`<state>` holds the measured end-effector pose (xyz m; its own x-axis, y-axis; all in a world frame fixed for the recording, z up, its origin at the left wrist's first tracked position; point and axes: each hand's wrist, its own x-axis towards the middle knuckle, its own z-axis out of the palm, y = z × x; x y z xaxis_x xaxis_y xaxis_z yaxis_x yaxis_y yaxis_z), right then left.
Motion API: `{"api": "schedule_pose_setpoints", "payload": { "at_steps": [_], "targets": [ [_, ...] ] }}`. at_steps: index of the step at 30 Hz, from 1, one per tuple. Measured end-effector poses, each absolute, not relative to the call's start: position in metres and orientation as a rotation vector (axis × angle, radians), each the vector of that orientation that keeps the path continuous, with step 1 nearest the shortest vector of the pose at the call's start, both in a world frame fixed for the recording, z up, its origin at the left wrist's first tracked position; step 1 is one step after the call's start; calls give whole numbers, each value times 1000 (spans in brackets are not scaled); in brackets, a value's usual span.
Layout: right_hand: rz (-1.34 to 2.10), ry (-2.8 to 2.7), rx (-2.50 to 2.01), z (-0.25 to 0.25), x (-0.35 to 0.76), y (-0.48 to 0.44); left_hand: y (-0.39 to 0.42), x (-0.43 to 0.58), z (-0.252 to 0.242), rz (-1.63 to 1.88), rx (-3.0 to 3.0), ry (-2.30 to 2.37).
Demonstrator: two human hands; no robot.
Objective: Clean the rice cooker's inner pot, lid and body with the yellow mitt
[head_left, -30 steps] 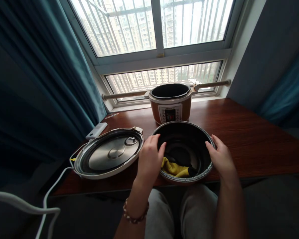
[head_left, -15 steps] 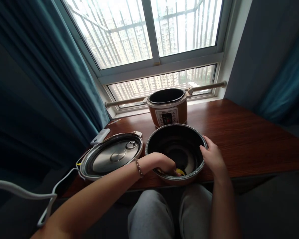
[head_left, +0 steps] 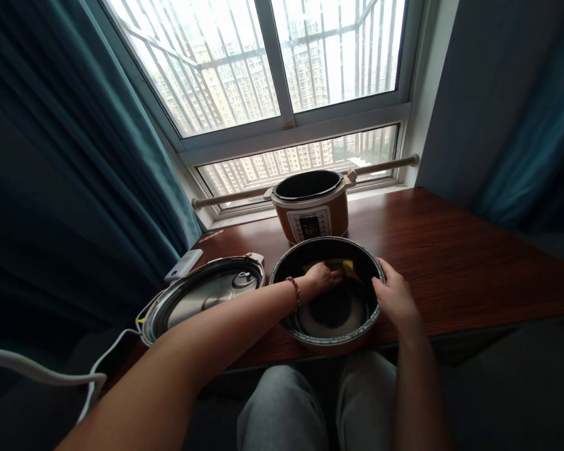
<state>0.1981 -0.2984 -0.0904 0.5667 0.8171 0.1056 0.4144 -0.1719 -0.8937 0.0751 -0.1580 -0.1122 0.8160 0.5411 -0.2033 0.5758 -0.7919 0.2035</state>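
Note:
A dark round inner pot (head_left: 326, 341) with a speckled rim stands at the front edge of the table. My right hand (head_left: 397, 294) grips its right rim, thumb inside and fingers around the outer wall. Inside the pot, my left hand (head_left: 324, 275) presses a yellow cloth (head_left: 350, 270) against the far inner wall. Part of the cloth is hidden under the fingers. Behind the pot sits the brown cooker body (head_left: 313, 213), its top uncovered and its control panel facing me. To the left lies the cooker lid (head_left: 202, 294), metal underside up, partly covered by my left forearm.
The reddish-brown wooden table (head_left: 451, 257) reaches to the right. A white box-like object (head_left: 183, 265) lies beyond the lid. A white cable (head_left: 42, 369) runs at the left. The barred window (head_left: 244, 75) and blue curtain (head_left: 122, 113) border the table.
My left hand has moved with the yellow cloth from the near side of the pot to its far inner wall. The right hand keeps its hold on the rim. The view has shifted slightly.

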Motion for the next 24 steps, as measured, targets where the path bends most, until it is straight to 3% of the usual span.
{"api": "schedule_pose_setpoints", "payload": {
  "at_steps": [6,17,24],
  "targets": [
    [482,-1042,-1771,-90,199,-299,-159,83,-115,-358,2981,660],
    [514,-1006,-1738,-102,203,-292,-167,38,-99,-586,2924,1301],
    [518,-995,-1738,-103,202,-290,-188,26,-83,-783,2808,1232]
  ]
}}
